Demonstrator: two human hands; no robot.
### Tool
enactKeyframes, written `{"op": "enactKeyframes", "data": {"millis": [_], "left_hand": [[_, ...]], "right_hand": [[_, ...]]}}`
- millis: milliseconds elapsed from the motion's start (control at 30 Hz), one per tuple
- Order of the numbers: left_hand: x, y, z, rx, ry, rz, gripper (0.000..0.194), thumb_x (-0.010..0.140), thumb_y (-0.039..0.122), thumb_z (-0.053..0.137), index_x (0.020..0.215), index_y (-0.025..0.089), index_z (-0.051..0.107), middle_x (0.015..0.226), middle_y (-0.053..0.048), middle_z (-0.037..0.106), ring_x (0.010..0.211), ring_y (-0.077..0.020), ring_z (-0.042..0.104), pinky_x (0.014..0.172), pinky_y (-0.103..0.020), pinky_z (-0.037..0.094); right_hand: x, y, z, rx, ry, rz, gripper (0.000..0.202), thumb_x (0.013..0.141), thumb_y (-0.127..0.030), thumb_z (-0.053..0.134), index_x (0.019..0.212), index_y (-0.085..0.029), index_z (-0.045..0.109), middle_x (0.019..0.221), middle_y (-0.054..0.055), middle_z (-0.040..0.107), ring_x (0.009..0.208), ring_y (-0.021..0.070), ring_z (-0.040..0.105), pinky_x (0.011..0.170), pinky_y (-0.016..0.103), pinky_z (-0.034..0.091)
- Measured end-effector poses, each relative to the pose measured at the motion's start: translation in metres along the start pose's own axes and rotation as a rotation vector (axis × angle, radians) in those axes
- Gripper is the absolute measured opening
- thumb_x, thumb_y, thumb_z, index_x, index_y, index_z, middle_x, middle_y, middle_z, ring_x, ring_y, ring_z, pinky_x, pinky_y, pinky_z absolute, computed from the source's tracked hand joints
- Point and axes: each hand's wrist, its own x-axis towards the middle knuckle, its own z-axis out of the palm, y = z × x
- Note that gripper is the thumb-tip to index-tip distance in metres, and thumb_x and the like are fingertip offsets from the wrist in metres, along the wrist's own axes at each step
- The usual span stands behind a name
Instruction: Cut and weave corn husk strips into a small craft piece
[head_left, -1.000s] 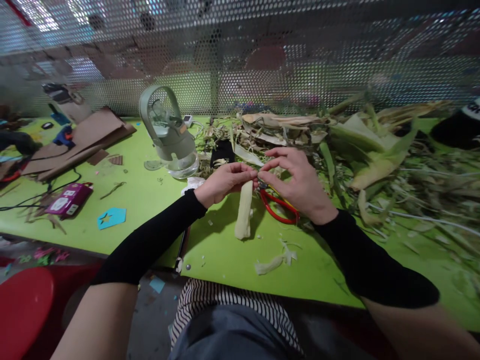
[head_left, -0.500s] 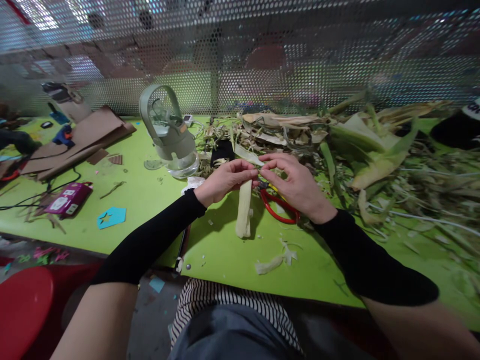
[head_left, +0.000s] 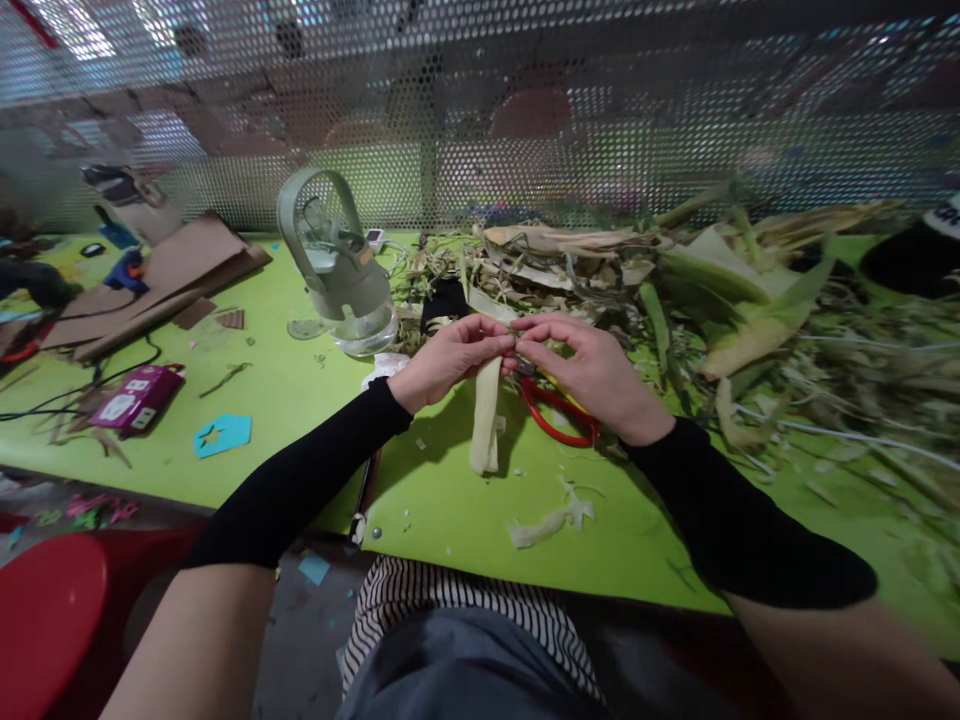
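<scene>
A pale corn husk strip (head_left: 487, 418) hangs down from between the thumb and fingers of my left hand (head_left: 457, 358), its lower end over the green table. Close against it, my right hand (head_left: 585, 365) has its thumb and index fingertips closed at the strip's top end, meeting the left fingertips. The fingers partly hide what lies between them. Red-handled pliers or scissors (head_left: 556, 430) lie under my right hand, their jaws mostly covered. Nearer me on the table is a small piece of husk with a frayed end (head_left: 541, 530).
A large heap of dry husks (head_left: 562, 255) runs along the back, with a broad green husk (head_left: 731, 290) at right. Left of my hands stands a clear water bottle with a grey-green lid (head_left: 337, 275). Further left are cardboard (head_left: 161, 280), a purple box (head_left: 137, 398) and blue paper (head_left: 223, 437).
My right hand has moved slightly left, and its fingertips have come together at the left fingertips. The hanging husk strip has shifted a little. My left hand stays in nearly the same place.
</scene>
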Motion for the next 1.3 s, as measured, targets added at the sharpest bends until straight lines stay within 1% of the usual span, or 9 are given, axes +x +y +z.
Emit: {"op": "enactKeyframes", "data": {"millis": [233,367,467,600,733,900,1033,1167,1300], "left_hand": [[-0.002,0.005,0.003,0.015,0.082,-0.091,0.015,0.096,0.01,0.066,0.085,0.014,0.057,0.078,0.001,0.072,0.074,-0.0076,0.07,0.08,-0.025,0.05],[-0.003,0.008,0.003,0.055,0.149,-0.112,0.016,0.091,0.005,0.069,0.086,0.014,0.057,0.072,0.004,0.068,0.063,-0.0036,0.062,0.069,-0.021,0.043],[-0.004,0.009,0.005,0.063,0.124,-0.079,0.017,0.09,0.002,0.067,0.092,0.015,0.056,0.073,0.006,0.065,0.064,-0.0038,0.063,0.062,-0.019,0.038],[-0.006,0.007,0.008,0.098,0.054,0.039,0.022,0.089,0.0,0.062,0.095,0.018,0.051,0.078,0.007,0.062,0.067,-0.0051,0.066,0.066,-0.021,0.044],[-0.006,0.006,0.009,0.18,0.051,0.169,0.022,0.089,0.002,0.061,0.095,0.019,0.049,0.083,0.006,0.059,0.068,-0.0042,0.059,0.068,-0.022,0.046],[-0.007,0.008,0.01,0.285,0.064,0.213,0.019,0.09,0.006,0.062,0.095,0.019,0.049,0.083,0.003,0.056,0.073,-0.0064,0.055,0.066,-0.021,0.045],[-0.008,0.004,0.011,0.401,0.141,0.347,0.021,0.086,0.002,0.059,0.092,0.02,0.049,0.088,0.002,0.057,0.08,-0.0078,0.058,0.069,-0.02,0.048],[-0.007,-0.004,0.011,0.538,0.262,0.449,0.018,0.087,0.004,0.058,0.093,0.02,0.051,0.091,0.002,0.061,0.082,-0.0091,0.059,0.069,-0.02,0.049],[-0.006,-0.01,0.012,0.599,0.297,0.506,0.018,0.088,0.007,0.061,0.098,0.02,0.054,0.095,0.0,0.067,0.083,-0.0098,0.062,0.079,-0.024,0.052]], "right_hand": [[-0.001,-0.001,0.001,-0.066,0.085,-0.128,0.014,0.094,-0.032,0.066,0.082,-0.024,0.068,0.122,0.01,0.077,0.117,0.0302,0.07,0.107,0.054,0.05],[-0.002,-0.004,0.002,-0.1,0.092,-0.189,0.011,0.092,-0.032,0.069,0.083,-0.025,0.069,0.12,0.009,0.077,0.118,0.03,0.069,0.109,0.053,0.049],[-0.002,-0.004,0.003,-0.005,0.057,-0.123,0.012,0.091,-0.036,0.069,0.093,-0.025,0.073,0.123,0.009,0.076,0.12,0.0296,0.068,0.11,0.052,0.05],[-0.002,-0.003,0.005,0.119,-0.069,0.018,0.032,0.09,-0.038,0.07,0.118,-0.024,0.072,0.122,0.01,0.076,0.109,0.0285,0.072,0.1,0.05,0.057],[0.0,0.0,0.006,0.027,-0.046,0.016,0.026,0.087,-0.038,0.072,0.107,-0.023,0.074,0.114,0.01,0.078,0.103,0.0297,0.072,0.095,0.05,0.057],[0.001,0.004,0.004,-0.072,-0.033,-0.008,0.015,0.089,-0.038,0.069,0.092,-0.024,0.073,0.103,0.008,0.078,0.102,0.0309,0.069,0.094,0.049,0.051],[-0.001,0.001,0.004,-0.042,-0.009,0.011,0.016,0.092,-0.039,0.065,0.088,-0.025,0.072,0.094,0.006,0.077,0.091,0.0279,0.068,0.087,0.045,0.05],[-0.003,-0.005,0.008,-0.05,0.044,-0.018,0.013,0.089,-0.037,0.068,0.087,-0.025,0.072,0.091,0.006,0.076,0.093,0.0269,0.068,0.09,0.043,0.05],[-0.003,-0.005,0.011,0.139,0.011,0.122,0.026,0.092,-0.048,0.067,0.083,-0.024,0.07,0.086,0.003,0.074,0.087,0.0241,0.068,0.087,0.04,0.052]]}}
